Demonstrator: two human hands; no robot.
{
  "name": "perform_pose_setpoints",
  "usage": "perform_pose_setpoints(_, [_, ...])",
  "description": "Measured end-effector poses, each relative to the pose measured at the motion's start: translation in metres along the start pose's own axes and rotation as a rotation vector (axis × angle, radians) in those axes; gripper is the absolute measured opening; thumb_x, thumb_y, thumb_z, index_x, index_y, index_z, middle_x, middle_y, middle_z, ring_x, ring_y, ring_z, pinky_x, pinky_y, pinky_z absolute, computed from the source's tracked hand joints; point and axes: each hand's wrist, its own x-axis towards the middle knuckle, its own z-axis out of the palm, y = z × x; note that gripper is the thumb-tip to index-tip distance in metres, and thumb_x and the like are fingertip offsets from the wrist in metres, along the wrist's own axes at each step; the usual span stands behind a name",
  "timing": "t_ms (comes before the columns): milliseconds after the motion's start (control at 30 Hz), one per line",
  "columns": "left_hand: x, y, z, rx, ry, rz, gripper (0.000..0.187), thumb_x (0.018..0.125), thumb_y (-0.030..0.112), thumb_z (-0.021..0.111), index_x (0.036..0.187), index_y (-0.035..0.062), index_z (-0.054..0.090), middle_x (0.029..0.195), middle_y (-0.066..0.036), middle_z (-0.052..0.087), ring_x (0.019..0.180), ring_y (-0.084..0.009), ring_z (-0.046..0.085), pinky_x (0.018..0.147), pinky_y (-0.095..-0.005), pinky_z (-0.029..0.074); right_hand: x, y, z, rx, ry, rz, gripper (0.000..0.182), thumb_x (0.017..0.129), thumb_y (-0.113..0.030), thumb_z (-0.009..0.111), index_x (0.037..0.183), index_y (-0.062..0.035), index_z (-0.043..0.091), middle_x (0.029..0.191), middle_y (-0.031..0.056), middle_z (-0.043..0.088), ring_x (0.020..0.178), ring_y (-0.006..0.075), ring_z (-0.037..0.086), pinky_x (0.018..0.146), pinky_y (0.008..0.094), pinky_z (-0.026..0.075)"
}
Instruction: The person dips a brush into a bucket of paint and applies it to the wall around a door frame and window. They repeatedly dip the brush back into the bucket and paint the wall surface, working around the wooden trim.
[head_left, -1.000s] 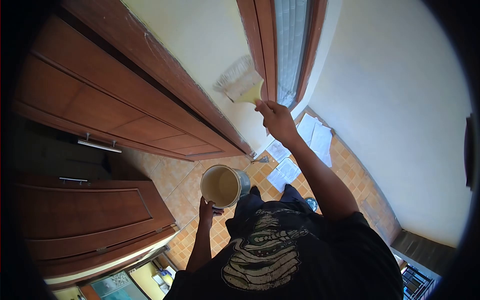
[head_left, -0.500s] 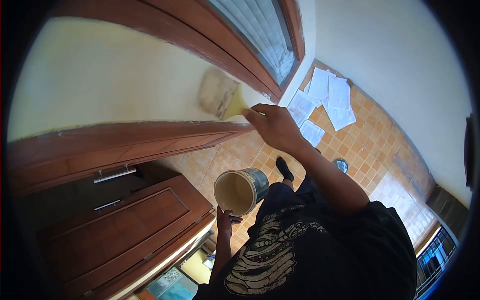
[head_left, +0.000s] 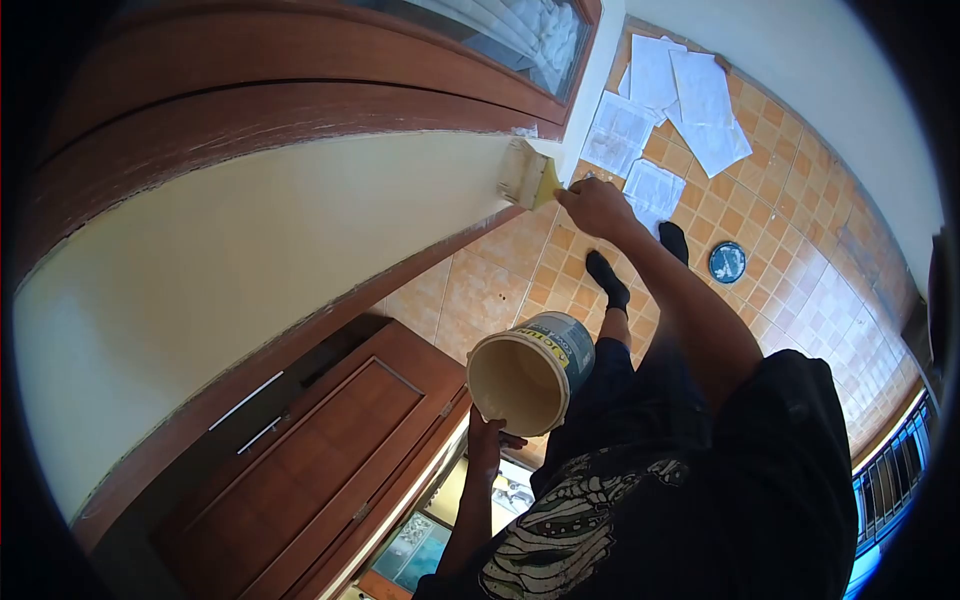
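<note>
In the head view, my right hand [head_left: 600,208] is closed around the yellowish handle of a wide paintbrush [head_left: 527,177]. Its bristles lie against the right end of the cream wall strip [head_left: 300,205], between the wooden window frame [head_left: 330,105] and the door frame below. Lower down, my left hand [head_left: 487,440] grips the rim of a paint bucket [head_left: 520,385], thumb over the edge. The bucket is tilted with its mouth towards the camera; its inside is coated in a cream colour, and how much paint it holds cannot be made out.
Brown double doors [head_left: 330,435] with metal handles stand below the wall strip. Several paper sheets [head_left: 705,110] cover part of the orange tiled floor [head_left: 780,170]. A round paint-smeared lid [head_left: 727,262] lies near my feet. A white wall [head_left: 850,100] rises at the right.
The view has shifted and turned. My right hand has moved the brush rightwards along the wall strip to its end. My left hand still holds the bucket.
</note>
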Motion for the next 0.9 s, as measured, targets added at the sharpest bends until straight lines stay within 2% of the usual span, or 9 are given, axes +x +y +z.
perform_pose_setpoints(100, [0.001, 0.014, 0.003, 0.04, -0.019, -0.027, 0.066, 0.082, 0.008, 0.051, 0.144, 0.0023, 0.029, 0.112, -0.02, 0.058, 0.061, -0.0246, 0.069, 0.045, -0.0293, 0.059, -0.007, -0.013, -0.012, 0.006, 0.019, 0.01, 0.041, 0.102, -0.032, 0.044, 0.107, -0.0023, 0.073, 0.1, 0.0228, 0.07, 0.101, 0.0387, 0.067, 0.089, 0.0474, 0.053])
perform_pose_setpoints(200, [0.014, 0.014, -0.005, 0.048, -0.071, 0.041, 0.067, 0.081, 0.009, 0.051, 0.144, 0.0026, 0.029, 0.114, -0.021, 0.057, 0.061, -0.0244, 0.069, 0.045, -0.0292, 0.059, -0.046, -0.056, -0.046, 0.142, 0.092, -0.196, 0.05, 0.098, -0.043, 0.055, 0.105, 0.0021, 0.074, 0.086, 0.0242, 0.071, 0.083, 0.0374, 0.07, 0.081, 0.0458, 0.053])
perform_pose_setpoints(267, [0.018, 0.022, -0.004, 0.108, -0.069, 0.031, 0.066, 0.082, 0.008, 0.05, 0.145, 0.0028, 0.029, 0.117, -0.022, 0.056, 0.063, -0.0247, 0.069, 0.046, -0.0291, 0.06, -0.095, -0.088, -0.081, 0.335, 0.072, -0.202, 0.047, 0.099, -0.042, 0.057, 0.105, 0.0023, 0.073, 0.078, 0.0221, 0.069, 0.073, 0.0308, 0.068, 0.073, 0.0433, 0.052])
perform_pose_setpoints(333, [0.034, 0.014, -0.018, 0.105, -0.105, 0.044, 0.065, 0.084, 0.008, 0.051, 0.145, 0.0042, 0.029, 0.109, -0.021, 0.061, 0.059, -0.0267, 0.07, 0.049, -0.0317, 0.061, -0.147, -0.115, -0.111, 0.346, 0.084, -0.285, 0.034, 0.098, -0.033, 0.059, 0.099, -0.002, 0.074, 0.076, 0.0194, 0.068, 0.073, 0.0351, 0.068, 0.069, 0.0446, 0.053])
perform_pose_setpoints(433, [0.051, 0.025, -0.029, 0.156, -0.126, 0.019, 0.062, 0.086, 0.008, 0.05, 0.144, 0.0047, 0.029, 0.104, -0.021, 0.064, 0.057, -0.0277, 0.07, 0.051, -0.0332, 0.061, -0.176, -0.126, -0.122, 0.316, 0.373, -0.489, 0.026, 0.096, -0.027, 0.065, 0.102, -0.0041, 0.074, 0.075, 0.0156, 0.068, 0.065, 0.0314, 0.067, 0.059, 0.0424, 0.051])
perform_pose_setpoints(533, [0.063, 0.035, -0.035, 0.201, -0.14, 0.025, 0.06, 0.087, 0.008, 0.05, 0.144, 0.0047, 0.029, 0.104, -0.022, 0.065, 0.057, -0.0278, 0.07, 0.052, -0.0334, 0.062, -0.161, -0.125, -0.091, 0.318, 0.876, -0.507, 0.025, 0.095, -0.024, 0.067, 0.114, -0.008, 0.071, 0.073, 0.0127, 0.064, 0.06, 0.0302, 0.065, 0.054, 0.0421, 0.049])
perform_pose_setpoints(633, [0.064, 0.033, -0.04, 0.242, -0.166, 0.045, 0.059, 0.088, 0.008, 0.048, 0.144, 0.0048, 0.029, 0.104, -0.022, 0.065, 0.058, -0.0279, 0.07, 0.052, -0.0332, 0.061, -0.148, -0.12, -0.034, 0.233, 0.867, -0.331, 0.034, 0.095, -0.021, 0.065, 0.128, -0.0118, 0.064, 0.074, 0.0109, 0.059, 0.061, 0.031, 0.064, 0.054, 0.0433, 0.051])
perform_pose_setpoints(733, [0.07, 0.041, -0.047, 0.312, -0.188, 0.024, 0.058, 0.089, 0.008, 0.048, 0.144, 0.005, 0.029, 0.103, -0.021, 0.066, 0.058, -0.0277, 0.07, 0.052, -0.0332, 0.062, -0.15, -0.118, 0.029, 0.071, 0.679, -0.438, 0.038, 0.091, -0.017, 0.072, 0.128, -0.0117, 0.068, 0.074, 0.008, 0.056, 0.055, 0.0268, 0.06, 0.05, 0.0402, 0.049])
perform_pose_setpoints(900, [0.072, 0.039, -0.053, 0.345, -0.196, 0.039, 0.06, 0.089, 0.009, 0.049, 0.146, 0.006, 0.028, 0.104, -0.021, 0.065, 0.059, -0.027, 0.071, 0.054, -0.0332, 0.063, -0.159, -0.069, 0.012, 0.054, 0.636, -0.488, 0.04, 0.091, -0.016, 0.065, 0.13, -0.0109, 0.062, 0.079, 0.0115, 0.06, 0.063, 0.0318, 0.064, 0.054, 0.0435, 0.052])
